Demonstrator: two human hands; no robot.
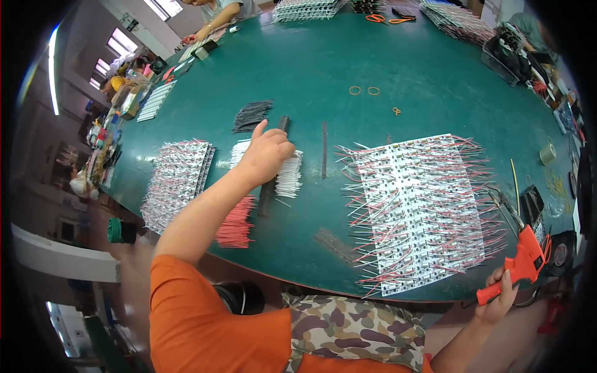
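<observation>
My left hand (267, 153) reaches over a pile of short white wires (288, 174) and a long dark bar (266, 196) that lies across them. Its fingers are curled in, and what they pinch, if anything, is hidden. In my right hand (501, 297), at the lower right, is a red soldering gun (527, 256); its metal tip points up and away, beside a large white panel of circuit boards (423, 211). Many red and white wires stick out from both sides of that panel and across its middle.
Red wires (236, 225) and black wires (252, 115) lie in piles near my left hand. Wired panels (177, 180) are stacked at the left. Rubber bands (354, 91), orange-handled scissors (375, 18) and a solder spool (547, 154) lie about. Another person (214, 25) works at the far left.
</observation>
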